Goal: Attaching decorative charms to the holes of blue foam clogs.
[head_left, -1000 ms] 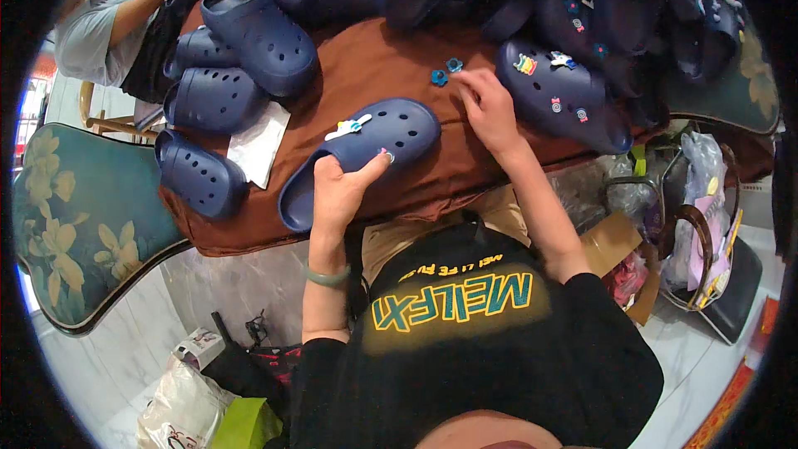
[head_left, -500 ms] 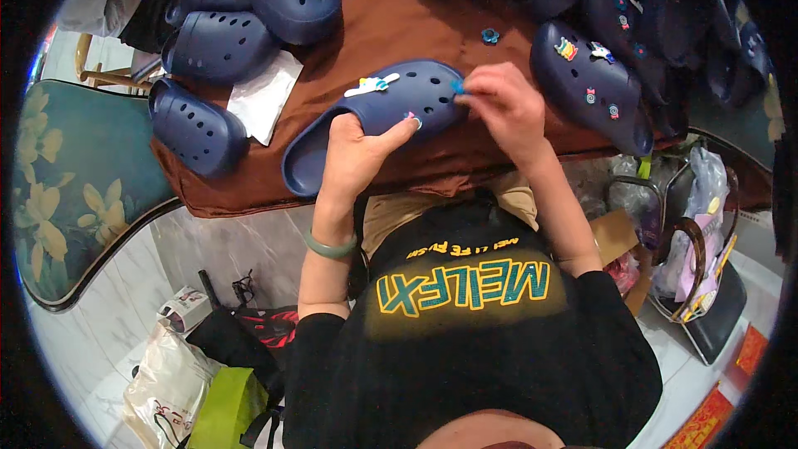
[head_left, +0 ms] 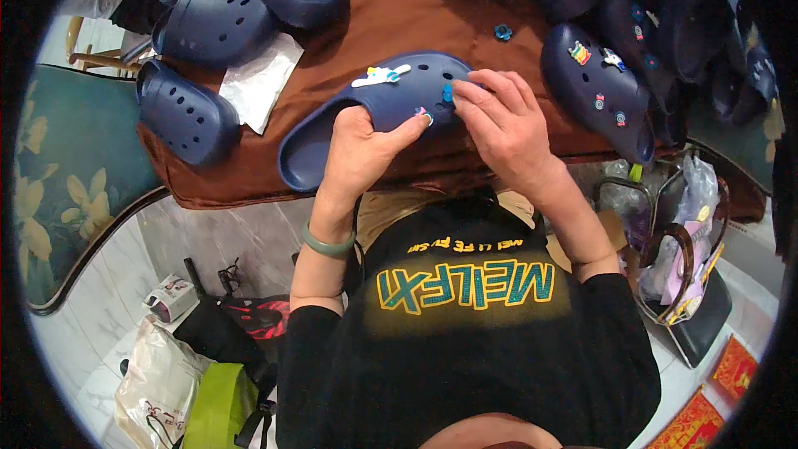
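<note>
A navy foam clog (head_left: 320, 143) lies tilted across the cloth in front of me, its toe to the right. My left hand (head_left: 363, 150) is closed around its near side, the thumb on top next to a small pink-and-white charm (head_left: 422, 115). Farther up on the clog sits a white figure charm (head_left: 381, 76). My right hand (head_left: 504, 116) is at the toe, its fingers closed on a blue flower charm (head_left: 448, 93) against the vented top. The fingers partly hide the toe, and I cannot tell whether the charm's stem is in a hole.
A brown cloth (head_left: 391, 8) covers the table. Plain navy clogs (head_left: 187, 112) lie at the left by a white packet (head_left: 262, 83). At the right is a clog with charms (head_left: 582, 75), beside more piled clogs. A loose blue flower charm (head_left: 503, 32) lies on the cloth.
My right hand has brought the blue flower charm from the toe's right edge leftward onto the clog's top. My left hand keeps its hold. The whole view has shifted slightly.
</note>
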